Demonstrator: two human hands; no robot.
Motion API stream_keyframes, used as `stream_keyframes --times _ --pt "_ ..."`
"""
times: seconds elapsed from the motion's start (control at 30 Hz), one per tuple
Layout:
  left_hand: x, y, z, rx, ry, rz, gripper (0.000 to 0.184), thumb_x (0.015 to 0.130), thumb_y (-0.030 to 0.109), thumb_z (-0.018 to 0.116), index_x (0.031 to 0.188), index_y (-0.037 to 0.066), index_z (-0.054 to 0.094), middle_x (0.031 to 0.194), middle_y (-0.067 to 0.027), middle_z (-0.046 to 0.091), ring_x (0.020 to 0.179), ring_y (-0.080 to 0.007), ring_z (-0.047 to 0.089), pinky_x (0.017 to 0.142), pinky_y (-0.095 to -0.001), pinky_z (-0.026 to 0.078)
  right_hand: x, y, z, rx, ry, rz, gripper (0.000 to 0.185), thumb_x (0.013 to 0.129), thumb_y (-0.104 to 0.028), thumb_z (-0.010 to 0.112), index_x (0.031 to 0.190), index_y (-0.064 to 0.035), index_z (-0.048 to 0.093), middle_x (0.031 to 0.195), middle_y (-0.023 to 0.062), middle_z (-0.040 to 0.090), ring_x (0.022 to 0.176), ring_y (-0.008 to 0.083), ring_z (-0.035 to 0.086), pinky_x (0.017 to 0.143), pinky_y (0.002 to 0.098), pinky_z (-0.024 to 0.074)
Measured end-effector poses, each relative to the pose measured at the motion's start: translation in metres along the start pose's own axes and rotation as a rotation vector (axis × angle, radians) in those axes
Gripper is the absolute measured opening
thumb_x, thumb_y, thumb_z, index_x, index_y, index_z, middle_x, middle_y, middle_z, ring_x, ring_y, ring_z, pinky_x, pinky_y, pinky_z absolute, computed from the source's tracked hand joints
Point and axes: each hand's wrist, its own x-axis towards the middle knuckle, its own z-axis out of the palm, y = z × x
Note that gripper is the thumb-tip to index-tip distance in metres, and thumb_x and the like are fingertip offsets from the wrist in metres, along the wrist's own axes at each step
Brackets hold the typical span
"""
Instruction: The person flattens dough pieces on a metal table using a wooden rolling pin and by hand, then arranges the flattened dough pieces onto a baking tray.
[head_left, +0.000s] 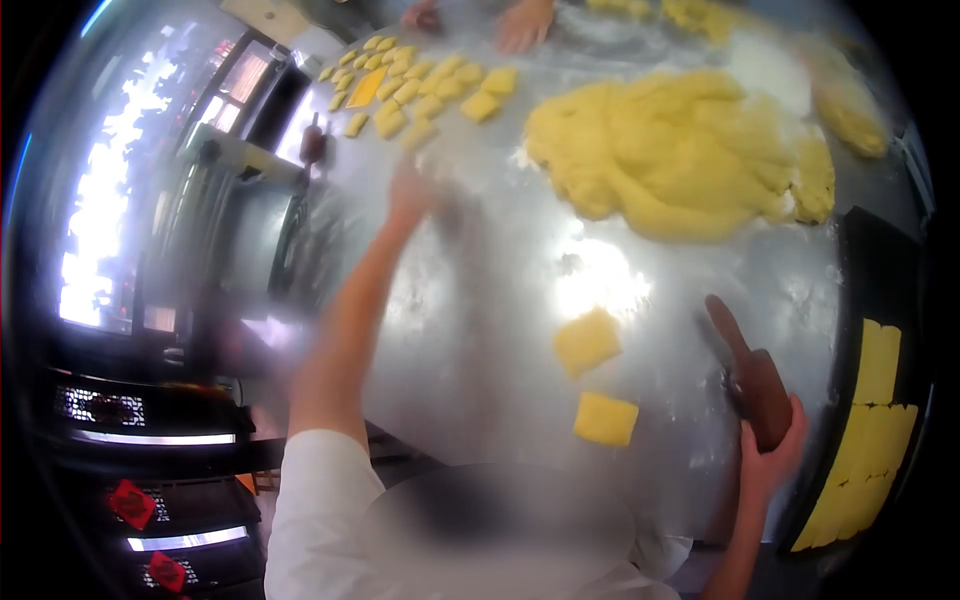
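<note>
My left hand (pixel 412 192) reaches forward over the metal table, just below the cluster of small yellow dough pieces (pixel 408 90); motion blurs its fingers, and a blurred dough piece (pixel 419 134) lies at their tips. At the lower right, my right hand (pixel 778 448) is wrapped round the near end of a brown wooden rolling pin (pixel 762 390), whose thin handle points away from me. Two flat dough squares, one (pixel 588 342) farther off and one (pixel 606 419) nearer, lie between my hands. Beyond them spreads a large, lumpy yellow dough mass (pixel 680 155).
A dark tray (pixel 870 300) with flat yellow dough sheets (pixel 866 460) stands at the right edge. Another person's hand (pixel 525 25) rests at the far table edge. A second rolling pin (pixel 314 145) lies at the left edge. More dough (pixel 850 118) sits far right.
</note>
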Motion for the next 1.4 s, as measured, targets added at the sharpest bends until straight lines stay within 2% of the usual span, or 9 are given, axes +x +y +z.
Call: stream_keyframes --times 0.27,0.33,0.43,0.63,0.87,1.1,1.2,1.3,1.4 --pt "0.167 -0.135 0.050 0.054 -0.340 0.084 0.054 0.108 0.032 0.050 0.151 0.001 0.052 0.149 -0.0313 0.054 0.138 -0.0458 0.051 0.117 -0.0520 0.040 -0.011 0.021 0.006 0.033 0.016 0.022 0.082 0.069 -0.006 0.088 0.145 -0.0035 0.057 0.140 0.0180 0.063 0.127 0.0380 0.062 0.109 0.0465 0.0481" --pt "0.173 -0.131 0.057 0.388 -0.326 0.194 0.052 0.110 0.038 0.048 0.141 -0.001 0.061 0.135 -0.0306 0.065 0.129 -0.0447 0.059 0.111 -0.0517 0.045 -0.009 0.016 0.003 0.039 0.007 0.022 0.081 0.069 -0.005 0.087 0.145 -0.0031 0.057 0.139 0.0179 0.063 0.127 0.0380 0.062 0.109 0.0465 0.0474" --pt "0.156 -0.078 0.046 0.028 -0.196 -0.196 0.057 0.109 0.048 0.050 0.109 -0.004 0.074 0.099 -0.0262 0.075 0.098 -0.0399 0.071 0.085 -0.0501 0.054 -0.011 0.019 0.000 0.034 0.004 0.002 0.080 0.069 -0.004 0.085 0.144 -0.0025 0.057 0.138 0.0176 0.063 0.127 0.0384 0.062 0.110 0.0467 0.0466" --pt "0.134 -0.079 0.038 -0.446 -0.229 -0.385 0.056 0.090 0.044 0.085 0.111 -0.007 0.071 0.096 -0.0087 0.073 0.087 -0.0248 0.069 0.075 -0.0395 0.055 -0.012 0.024 0.000 -0.011 0.019 0.006 0.080 0.069 -0.005 0.086 0.144 -0.0018 0.057 0.136 0.0178 0.064 0.126 0.0383 0.063 0.109 0.0457 0.0474" --pt "0.026 0.021 0.033 -0.340 -0.014 -0.134 0.044 0.085 0.031 0.087 0.109 -0.002 0.070 0.094 -0.0172 0.076 0.086 -0.0279 0.073 0.080 -0.0398 0.056 0.000 0.003 0.001 -0.034 0.051 -0.031 0.082 0.069 -0.013 0.093 0.143 -0.0066 0.060 0.137 0.0187 0.064 0.123 0.0393 0.064 0.106 0.0468 0.0504" --pt "-0.135 0.127 0.002 -0.135 0.268 0.636 0.030 0.089 0.010 0.080 0.116 0.005 0.068 0.119 -0.0176 0.072 0.107 -0.0411 0.067 0.093 -0.0438 0.055 0.005 -0.010 -0.003 -0.036 0.047 -0.045 0.082 0.073 -0.018 0.093 0.146 -0.0122 0.056 0.135 0.0152 0.065 0.120 0.0387 0.065 0.100 0.0461 0.0527" --pt "-0.203 0.173 -0.025 -0.358 -0.149 0.552 0.035 0.088 0.003 0.078 0.121 0.001 0.068 0.128 -0.0207 0.069 0.123 -0.0403 0.065 0.108 -0.0421 0.052 0.004 -0.017 -0.008 0.035 0.037 -0.061 0.078 0.076 -0.017 0.091 0.146 -0.0117 0.056 0.135 0.0152 0.065 0.120 0.0380 0.065 0.101 0.0454 0.0528" --pt "-0.205 0.141 -0.045 -0.400 0.044 0.422 0.036 0.093 0.007 0.073 0.128 0.000 0.067 0.129 -0.0172 0.071 0.120 -0.0326 0.068 0.106 -0.0405 0.052 0.003 -0.020 -0.012 0.084 0.039 -0.079 0.076 0.078 -0.016 0.090 0.145 -0.0114 0.056 0.134 0.0151 0.066 0.120 0.0373 0.065 0.101 0.0450 0.0532" --pt "-0.176 0.114 -0.062 -0.619 -0.117 0.036 0.038 0.100 0.013 0.067 0.135 -0.001 0.065 0.126 -0.0149 0.072 0.114 -0.0242 0.070 0.096 -0.0361 0.055 0.003 -0.019 -0.011 0.074 0.030 -0.083 0.075 0.078 -0.015 0.089 0.145 -0.0113 0.056 0.134 0.0149 0.066 0.120 0.0371 0.066 0.101 0.0451 0.0533"
